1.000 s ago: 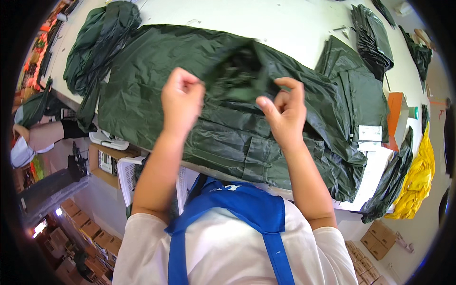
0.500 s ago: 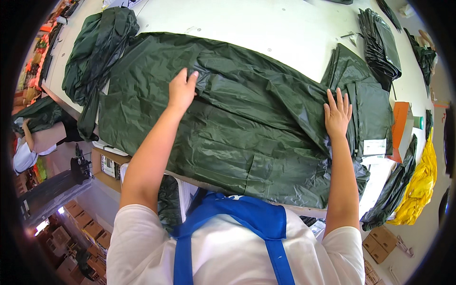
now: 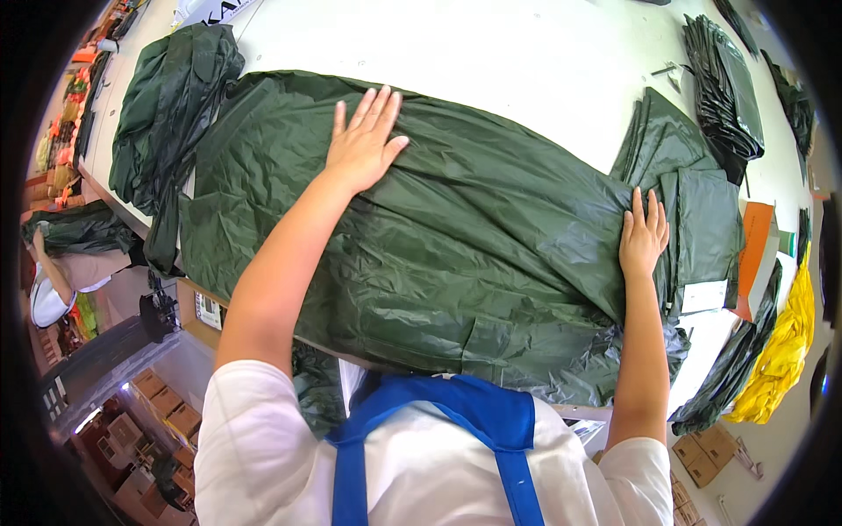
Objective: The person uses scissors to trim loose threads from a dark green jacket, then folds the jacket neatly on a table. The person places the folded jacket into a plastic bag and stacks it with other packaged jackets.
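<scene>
Left hand point(image 3: 361, 147) flat on slick, finely crinkled dark-green fabric point(image 3: 456, 228)

Dark green cloth point(image 3: 491, 202), white table point(image 3: 421, 44)
The apron point(image 3: 478, 412) is blue, the shirt point(image 3: 412, 473) is white, the box side point(image 3: 754, 250) is orange, and the bundle point(image 3: 776, 351) is yellow.
</scene>
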Demonstrator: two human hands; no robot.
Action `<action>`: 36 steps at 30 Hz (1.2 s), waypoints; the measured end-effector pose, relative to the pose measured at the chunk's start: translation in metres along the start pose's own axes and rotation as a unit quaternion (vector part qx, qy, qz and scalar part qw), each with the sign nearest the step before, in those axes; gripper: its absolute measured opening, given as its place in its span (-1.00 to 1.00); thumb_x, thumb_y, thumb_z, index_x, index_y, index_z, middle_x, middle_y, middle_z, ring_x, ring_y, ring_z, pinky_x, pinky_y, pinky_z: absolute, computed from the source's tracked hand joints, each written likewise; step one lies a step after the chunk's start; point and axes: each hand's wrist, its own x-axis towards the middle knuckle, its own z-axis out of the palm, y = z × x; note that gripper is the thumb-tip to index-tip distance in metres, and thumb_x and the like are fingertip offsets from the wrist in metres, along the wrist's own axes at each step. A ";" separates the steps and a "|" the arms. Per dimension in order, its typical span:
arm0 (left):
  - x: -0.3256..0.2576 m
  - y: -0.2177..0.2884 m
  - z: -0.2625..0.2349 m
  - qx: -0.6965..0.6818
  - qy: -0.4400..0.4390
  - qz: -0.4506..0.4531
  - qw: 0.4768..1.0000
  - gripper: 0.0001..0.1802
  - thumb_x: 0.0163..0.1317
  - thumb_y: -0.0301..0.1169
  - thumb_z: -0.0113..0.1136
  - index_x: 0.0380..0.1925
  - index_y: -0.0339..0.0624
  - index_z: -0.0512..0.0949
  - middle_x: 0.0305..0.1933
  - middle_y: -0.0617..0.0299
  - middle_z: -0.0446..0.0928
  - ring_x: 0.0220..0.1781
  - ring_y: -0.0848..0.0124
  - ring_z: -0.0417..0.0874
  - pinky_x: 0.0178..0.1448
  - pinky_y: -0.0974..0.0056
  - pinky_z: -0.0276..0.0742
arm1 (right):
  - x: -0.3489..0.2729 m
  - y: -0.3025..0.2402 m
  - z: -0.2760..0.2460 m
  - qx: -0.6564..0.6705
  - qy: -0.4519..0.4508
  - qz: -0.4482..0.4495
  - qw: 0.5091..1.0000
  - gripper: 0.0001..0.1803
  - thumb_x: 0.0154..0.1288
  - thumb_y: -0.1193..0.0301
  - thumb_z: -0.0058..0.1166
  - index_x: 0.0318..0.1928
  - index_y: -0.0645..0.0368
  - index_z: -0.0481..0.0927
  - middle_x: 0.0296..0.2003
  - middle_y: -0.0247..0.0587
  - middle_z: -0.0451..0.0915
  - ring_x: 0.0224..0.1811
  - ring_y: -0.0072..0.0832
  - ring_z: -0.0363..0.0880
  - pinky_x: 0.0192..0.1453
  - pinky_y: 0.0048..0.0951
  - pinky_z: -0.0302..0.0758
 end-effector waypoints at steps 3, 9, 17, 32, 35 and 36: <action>0.020 -0.035 0.025 -0.244 0.006 -0.008 0.970 -0.43 0.40 -0.04 -0.29 0.36 0.08 0.13 0.44 0.22 0.09 0.49 0.21 -0.05 0.50 0.06 -0.20 | 0.009 0.010 -0.009 0.029 -0.039 -0.043 0.998 -0.50 0.29 0.31 -0.02 0.26 -0.12 0.35 0.20 -0.18 0.30 0.24 -0.18 0.23 0.30 -0.14 0.18; 0.083 -0.045 -0.035 -0.018 -0.218 -0.024 0.976 -0.49 0.08 -0.31 0.25 0.10 0.16 0.44 0.21 0.31 0.31 0.33 0.26 0.19 0.36 -0.03 0.04 | 0.064 0.011 -0.064 0.096 -0.245 -0.031 0.964 -0.62 0.02 0.50 0.18 -0.08 0.14 0.47 -0.27 0.01 0.53 -0.14 0.00 0.48 0.01 -0.12 0.41; 0.006 -0.078 -0.080 -0.158 -0.058 0.132 0.977 -0.78 -0.07 -0.54 0.20 -0.44 -0.21 0.34 -0.34 0.09 0.42 -0.21 0.04 0.46 -0.21 0.13 0.38 | -0.040 0.013 -0.153 0.152 0.009 -0.122 0.981 -0.80 -0.12 0.58 0.02 -0.38 0.26 0.38 -0.36 0.06 0.47 -0.21 0.06 0.44 -0.12 -0.07 0.36; -0.256 0.050 -0.104 -0.233 0.002 0.076 0.970 -0.37 0.00 0.00 0.20 0.06 -0.05 0.45 0.20 0.07 0.33 0.20 -0.03 0.31 0.28 -0.08 0.13 | -0.244 -0.007 -0.162 0.208 -0.198 -0.201 0.936 -0.60 -0.21 0.44 0.19 -0.21 0.04 0.51 -0.27 -0.18 0.46 -0.09 -0.20 0.42 0.11 -0.17 0.26; -0.255 0.078 -0.074 -0.109 -0.061 0.095 0.988 -0.31 0.07 0.08 0.13 0.23 0.18 0.35 0.43 0.06 0.05 0.43 -0.07 0.00 0.39 -0.29 -0.23 | -0.216 0.054 -0.148 0.290 -0.152 -0.159 0.932 -0.47 -0.11 0.48 0.17 0.00 0.03 0.46 0.02 -0.14 0.46 0.17 -0.18 0.33 0.27 -0.18 0.18; -0.254 0.081 -0.064 -0.099 -0.055 0.094 0.989 -0.31 0.06 0.07 0.13 0.24 0.21 0.34 0.44 0.07 0.04 0.44 -0.06 -0.02 0.39 -0.29 -0.26 | -0.210 0.083 -0.139 0.215 -0.084 -0.099 0.968 -0.49 -0.10 0.51 0.14 -0.01 0.04 0.47 0.02 -0.14 0.47 0.16 -0.16 0.34 0.26 -0.17 0.20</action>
